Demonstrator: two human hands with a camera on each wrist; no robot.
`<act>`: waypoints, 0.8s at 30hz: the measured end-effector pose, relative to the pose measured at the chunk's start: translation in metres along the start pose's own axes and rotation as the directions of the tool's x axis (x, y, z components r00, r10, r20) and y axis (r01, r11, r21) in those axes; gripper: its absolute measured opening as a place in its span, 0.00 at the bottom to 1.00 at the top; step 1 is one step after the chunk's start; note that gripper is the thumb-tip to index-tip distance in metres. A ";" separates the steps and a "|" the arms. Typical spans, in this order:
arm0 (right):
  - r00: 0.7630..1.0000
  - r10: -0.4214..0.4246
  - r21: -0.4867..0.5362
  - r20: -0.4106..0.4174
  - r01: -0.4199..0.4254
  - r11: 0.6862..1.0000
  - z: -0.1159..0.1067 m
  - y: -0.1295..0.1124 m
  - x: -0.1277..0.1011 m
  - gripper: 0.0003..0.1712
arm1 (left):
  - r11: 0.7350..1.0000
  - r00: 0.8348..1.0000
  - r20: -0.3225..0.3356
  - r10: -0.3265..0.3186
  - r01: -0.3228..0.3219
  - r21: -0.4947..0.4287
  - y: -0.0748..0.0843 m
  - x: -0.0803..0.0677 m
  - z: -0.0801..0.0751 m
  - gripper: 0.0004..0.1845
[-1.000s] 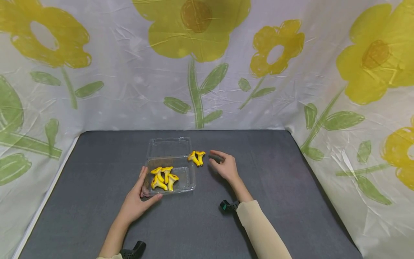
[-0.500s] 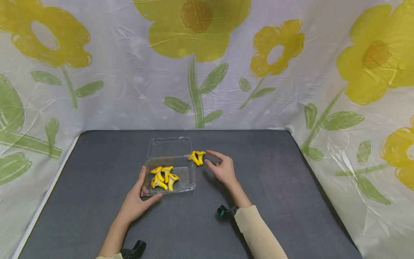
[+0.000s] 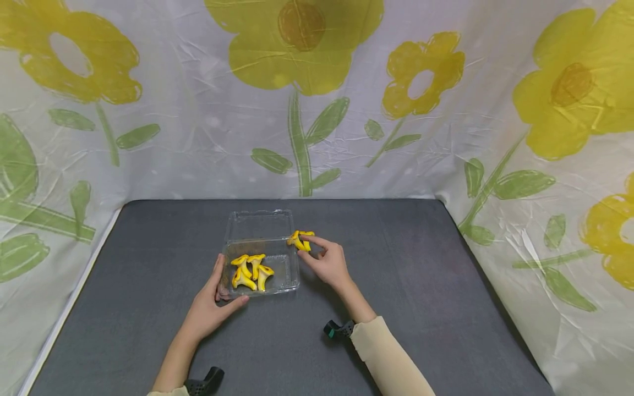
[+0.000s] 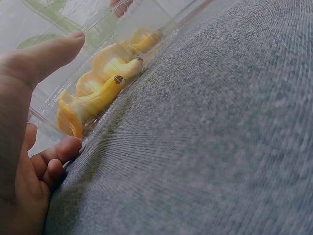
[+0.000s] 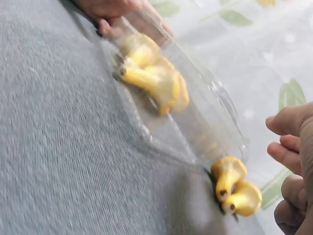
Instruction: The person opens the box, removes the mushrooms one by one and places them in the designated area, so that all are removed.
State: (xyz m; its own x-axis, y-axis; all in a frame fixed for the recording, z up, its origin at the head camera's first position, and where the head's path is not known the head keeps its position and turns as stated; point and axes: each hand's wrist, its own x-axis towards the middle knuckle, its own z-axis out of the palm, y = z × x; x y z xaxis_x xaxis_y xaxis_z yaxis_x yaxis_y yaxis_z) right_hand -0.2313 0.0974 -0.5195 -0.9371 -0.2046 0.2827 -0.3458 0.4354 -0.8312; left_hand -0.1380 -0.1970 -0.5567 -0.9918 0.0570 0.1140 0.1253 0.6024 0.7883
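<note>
A clear plastic clamshell container (image 3: 286, 281) stands on the table with its lid (image 3: 260, 224) laid back. Several yellow mushrooms (image 3: 242, 281), chanterelle-like with flared caps, lie in its left half. Two more mushrooms (image 3: 297, 240) sit side by side outside its back right corner. My left hand (image 3: 210, 305) rests against the front left corner, index finger along the left wall and thumb stretched along the front. My right hand (image 3: 327, 264) reaches in from the right, thumb and index finger apart. In the head view its index finger overlaps the right-hand loose mushroom; the right wrist view shows nothing between its fingers.
A dark grey cloth covers the table (image 3: 411, 264). Behind it and along both sides hangs a white curtain (image 3: 198, 137) printed with yellow flowers. Black wrist devices (image 3: 338, 330) sit at both wrists.
My right hand has moved left from beside the two loose mushrooms until its fingertips overlap them in the head view. My left hand, the container and the mushrooms have stayed in place.
</note>
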 end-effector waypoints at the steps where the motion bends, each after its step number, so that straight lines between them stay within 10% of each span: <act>1: 1.000 -0.001 -0.001 0.009 0.001 1.000 0.002 -0.002 0.000 0.22 | 1.000 1.000 -0.001 0.001 -0.001 0.000 0.000 0.000 0.000 0.61; 24: 0.988 -0.074 0.054 0.133 0.068 0.996 0.039 -0.026 -0.006 0.22 | 0.999 0.999 0.015 -0.034 0.034 -0.012 0.003 0.000 -0.001 0.60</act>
State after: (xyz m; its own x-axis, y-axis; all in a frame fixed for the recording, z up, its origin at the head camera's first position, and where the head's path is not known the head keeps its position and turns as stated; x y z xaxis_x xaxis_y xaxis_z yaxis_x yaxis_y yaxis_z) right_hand -0.2152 0.0537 -0.5184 -0.8943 -0.3510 0.2775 -0.4053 0.3727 -0.8347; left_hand -0.1376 -0.1960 -0.5543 -0.9957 0.0488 0.0783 0.0920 0.5944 0.7989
